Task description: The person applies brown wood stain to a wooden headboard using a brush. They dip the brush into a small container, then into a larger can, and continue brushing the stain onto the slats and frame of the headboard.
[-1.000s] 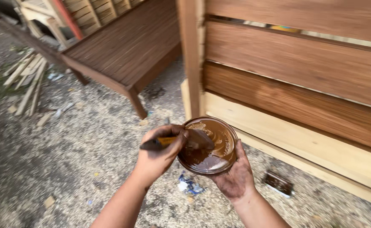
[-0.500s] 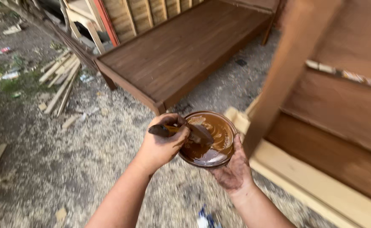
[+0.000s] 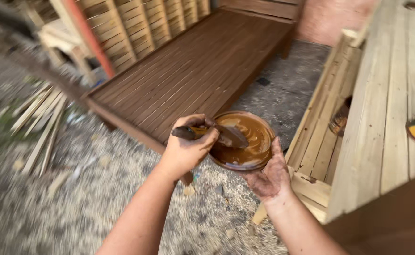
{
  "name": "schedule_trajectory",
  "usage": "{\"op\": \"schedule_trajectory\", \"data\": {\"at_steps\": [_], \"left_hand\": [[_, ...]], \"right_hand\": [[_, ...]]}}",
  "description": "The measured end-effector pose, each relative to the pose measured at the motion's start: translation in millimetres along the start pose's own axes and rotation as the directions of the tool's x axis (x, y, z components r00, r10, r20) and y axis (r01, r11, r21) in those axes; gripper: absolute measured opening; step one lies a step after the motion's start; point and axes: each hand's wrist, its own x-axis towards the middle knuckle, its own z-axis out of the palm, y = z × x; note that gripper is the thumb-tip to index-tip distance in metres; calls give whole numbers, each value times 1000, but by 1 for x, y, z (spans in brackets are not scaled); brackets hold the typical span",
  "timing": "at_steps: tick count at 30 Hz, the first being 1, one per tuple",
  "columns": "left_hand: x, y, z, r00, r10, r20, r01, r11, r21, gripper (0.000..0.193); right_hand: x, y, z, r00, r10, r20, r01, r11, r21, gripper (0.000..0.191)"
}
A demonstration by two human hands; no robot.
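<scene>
Brush dipping into a bowl of brown stain, held over sawdust-covered ground.

The round bowl (image 3: pixel 243 140) is shallow and coated inside with glossy brown stain, with paler ochre smears showing toward its far rim; it is sitting tilted slightly toward the camera, in front of the stained slatted bed frame (image 3: pixel 193 71) and just left of the bare wooden frame (image 3: pixel 382 108). The right hand (image 3: pixel 266 174), stained dark, is cupping the bowl from below, fingers spread open and curling up against its near edge. The left hand (image 3: pixel 188 148) is closing in a fist round the dark handle of a brush (image 3: pixel 219 135), wrist bent, the wet head lying across the stain inside the bowl. Both forearms are reaching up from the lower edge.
</scene>
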Motion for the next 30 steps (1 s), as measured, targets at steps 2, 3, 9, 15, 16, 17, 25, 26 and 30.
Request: {"op": "schedule_trajectory", "data": {"at_steps": [2,3,9,15,16,17,25,26,30], "left_hand": [[36,-16,-13,989,96,114,-66,969,-238,20],[54,-21,-18,980,108,165,-63,965,-255,23],[140,-48,-8,945,-136,298,175,979,-108,53],[201,-95,61,761,-277,587,523,797,-303,64],[209,-105,78,728,-273,629,582,731,-356,61],[216,-114,96,692,-268,670,639,658,-397,59],[293,-149,284,449,-290,845,759,622,-190,41],[291,-150,301,399,-229,888,773,604,-191,42],[297,-120,365,318,-118,941,798,570,-198,43]], "right_hand": [[25,3,6,995,-95,-38,97,994,42,69],[37,1,10,987,-143,-68,148,986,74,68],[77,-20,17,898,-353,-264,381,922,63,67],[86,-58,-13,766,-506,-397,586,804,105,93],[87,-66,-21,742,-498,-448,618,767,171,96],[88,-77,-31,710,-531,-462,658,734,168,93],[94,-178,-96,350,-626,-697,905,418,79,79],[89,-181,-103,327,-621,-712,917,391,80,81],[65,-217,-129,211,-642,-737,960,278,32,84]]}}
